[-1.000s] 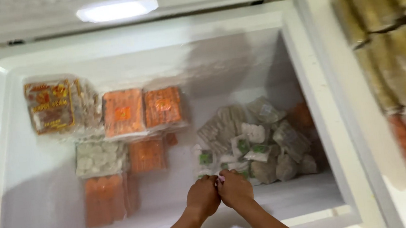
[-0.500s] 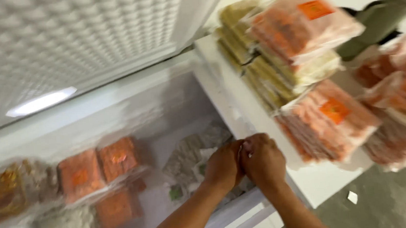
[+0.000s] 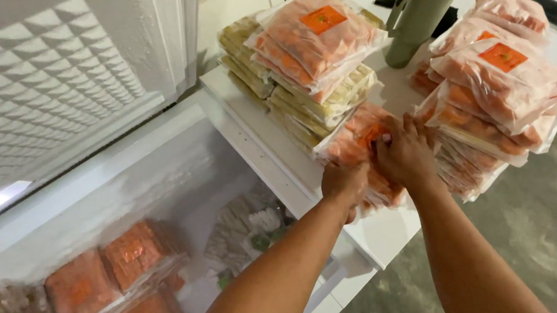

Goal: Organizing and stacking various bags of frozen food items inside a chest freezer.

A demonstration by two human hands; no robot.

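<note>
Reaching over from the open freezer [image 3: 160, 180], the person is now working at the white bench [image 3: 392, 227] beside it; a moment ago both hands were low inside the chest, and they have since come up and across to the stacked packets. The left hand [image 3: 344, 183] and right hand [image 3: 405, 155] are sitting close together on an orange packet [image 3: 358, 144] lying at the bench's near edge, fingers curled and pressing on its top; whether they are pinching the plastic I cannot tell. Behind it a pile of orange and yellow-green packets [image 3: 313, 53] is rising, another heap [image 3: 494, 84] is lying to the right, and a green flask [image 3: 422, 13] is standing between them. Down in the freezer, orange bags [image 3: 110, 272] are lying frosted.
</note>
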